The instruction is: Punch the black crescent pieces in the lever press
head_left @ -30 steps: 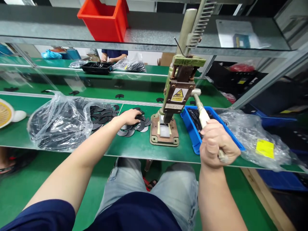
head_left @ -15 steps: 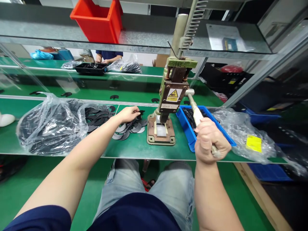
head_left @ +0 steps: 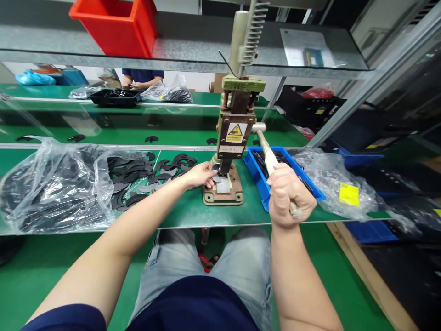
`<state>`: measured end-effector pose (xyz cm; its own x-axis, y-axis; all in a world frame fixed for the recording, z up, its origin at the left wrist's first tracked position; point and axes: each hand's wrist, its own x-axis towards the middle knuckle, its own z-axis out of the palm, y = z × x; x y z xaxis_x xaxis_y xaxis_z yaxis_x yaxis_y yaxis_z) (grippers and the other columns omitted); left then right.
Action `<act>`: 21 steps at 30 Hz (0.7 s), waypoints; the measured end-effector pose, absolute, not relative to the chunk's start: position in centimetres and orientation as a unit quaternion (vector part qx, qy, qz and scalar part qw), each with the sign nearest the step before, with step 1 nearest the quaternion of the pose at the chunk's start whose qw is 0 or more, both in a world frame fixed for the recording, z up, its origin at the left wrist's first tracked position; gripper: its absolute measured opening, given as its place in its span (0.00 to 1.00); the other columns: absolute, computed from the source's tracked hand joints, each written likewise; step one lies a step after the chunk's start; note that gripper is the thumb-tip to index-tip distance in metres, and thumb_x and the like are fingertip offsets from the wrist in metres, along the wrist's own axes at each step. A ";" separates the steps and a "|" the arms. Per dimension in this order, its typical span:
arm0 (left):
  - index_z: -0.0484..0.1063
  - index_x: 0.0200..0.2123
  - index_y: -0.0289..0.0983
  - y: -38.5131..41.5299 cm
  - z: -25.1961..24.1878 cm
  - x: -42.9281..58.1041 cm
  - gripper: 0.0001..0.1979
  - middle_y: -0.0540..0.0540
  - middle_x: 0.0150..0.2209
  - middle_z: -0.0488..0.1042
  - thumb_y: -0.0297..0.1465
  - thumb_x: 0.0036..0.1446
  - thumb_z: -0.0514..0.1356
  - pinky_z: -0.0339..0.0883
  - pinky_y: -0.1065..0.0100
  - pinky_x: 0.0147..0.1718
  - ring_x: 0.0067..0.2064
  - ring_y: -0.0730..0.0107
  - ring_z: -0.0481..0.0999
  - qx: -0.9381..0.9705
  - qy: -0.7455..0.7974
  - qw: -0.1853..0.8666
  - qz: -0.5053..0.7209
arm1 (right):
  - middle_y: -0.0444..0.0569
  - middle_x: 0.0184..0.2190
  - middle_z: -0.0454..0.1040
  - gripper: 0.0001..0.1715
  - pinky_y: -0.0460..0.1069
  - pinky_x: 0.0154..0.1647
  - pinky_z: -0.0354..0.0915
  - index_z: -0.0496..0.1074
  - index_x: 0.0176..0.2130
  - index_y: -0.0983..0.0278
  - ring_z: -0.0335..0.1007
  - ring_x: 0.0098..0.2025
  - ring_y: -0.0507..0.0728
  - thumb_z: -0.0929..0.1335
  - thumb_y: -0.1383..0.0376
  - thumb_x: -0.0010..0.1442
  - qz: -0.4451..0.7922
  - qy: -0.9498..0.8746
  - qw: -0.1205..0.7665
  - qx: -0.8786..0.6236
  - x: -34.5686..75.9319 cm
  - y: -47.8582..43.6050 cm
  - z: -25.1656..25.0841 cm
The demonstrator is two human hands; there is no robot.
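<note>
My left hand [head_left: 200, 175] is closed in a pinch on a curved black piece [head_left: 216, 178], at the left side of the press base. The hand press [head_left: 235, 133] stands upright on the bench, its ram low over a pale plate [head_left: 223, 185]. Wrapped around the press lever [head_left: 269, 156] is my right hand [head_left: 291, 195], fist closed on the lower end of the handle. Loose curved black pieces [head_left: 129, 170] lie scattered left of the press. Fingers partly hide the piece in my left hand.
A clear plastic bag [head_left: 58, 184] of black pieces fills the bench's left. Right of the press sit a blue bin [head_left: 263, 186] with dark parts and a plastic bag [head_left: 330, 179]. A red bin [head_left: 117, 27] rests on the shelf above. Across the bench, a person's hands [head_left: 136, 85] show.
My left hand has moved right from the loose pieces to the press base, carrying a black piece. My right hand stays on the lever. The view has shifted slightly.
</note>
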<state>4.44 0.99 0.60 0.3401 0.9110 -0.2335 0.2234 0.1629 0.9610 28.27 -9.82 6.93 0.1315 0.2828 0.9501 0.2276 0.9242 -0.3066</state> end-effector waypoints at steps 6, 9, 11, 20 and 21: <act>0.63 0.41 0.38 1.6 0.3 4.9 0.15 0.54 0.20 0.74 0.35 0.67 0.68 0.68 0.76 0.20 0.18 0.74 0.75 0.556 0.493 0.611 0.272 | 0.40 0.20 0.64 0.21 0.64 0.53 0.72 0.60 0.22 0.61 0.69 0.28 0.53 0.70 0.62 0.62 0.015 -0.651 0.734 -0.190 28.0 -9.8 7.0; 0.64 0.41 0.38 1.9 0.2 4.9 0.15 0.55 0.21 0.72 0.36 0.66 0.69 0.67 0.76 0.19 0.18 0.75 0.74 0.558 0.494 0.617 0.254 | 0.40 0.20 0.65 0.22 0.63 0.53 0.72 0.60 0.22 0.61 0.70 0.28 0.53 0.70 0.61 0.62 0.018 -0.650 0.733 -0.200 28.0 -10.0 7.1; 0.65 0.40 0.37 2.3 0.2 5.0 0.14 0.56 0.21 0.71 0.34 0.65 0.68 0.66 0.76 0.18 0.18 0.76 0.73 0.565 0.499 0.606 0.253 | 0.39 0.20 0.65 0.21 0.63 0.52 0.72 0.61 0.22 0.61 0.70 0.28 0.53 0.70 0.61 0.62 0.028 -0.653 0.729 -0.204 28.0 -10.1 7.2; 0.70 0.48 0.37 2.8 0.9 6.6 0.11 0.56 0.18 0.69 0.34 0.66 0.67 0.62 0.76 0.18 0.16 0.75 0.69 0.581 0.575 0.542 0.196 | 0.40 0.19 0.63 0.22 0.62 0.49 0.71 0.59 0.20 0.61 0.68 0.26 0.53 0.69 0.63 0.62 0.019 -0.626 0.756 -0.191 27.5 -9.9 7.2; 0.71 0.48 0.37 2.6 1.1 6.8 0.13 0.55 0.18 0.69 0.35 0.65 0.67 0.61 0.76 0.18 0.16 0.75 0.69 0.582 0.580 0.535 0.195 | 0.40 0.19 0.64 0.22 0.63 0.50 0.71 0.59 0.20 0.61 0.68 0.27 0.53 0.69 0.63 0.62 0.021 -0.630 0.752 -0.193 27.6 -9.9 7.3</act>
<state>6.80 2.55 1.07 0.2509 0.8840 -0.3944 0.4667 0.2464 0.8494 27.60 -9.88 7.26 0.2045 0.2751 0.9394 0.2114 0.9246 -0.3168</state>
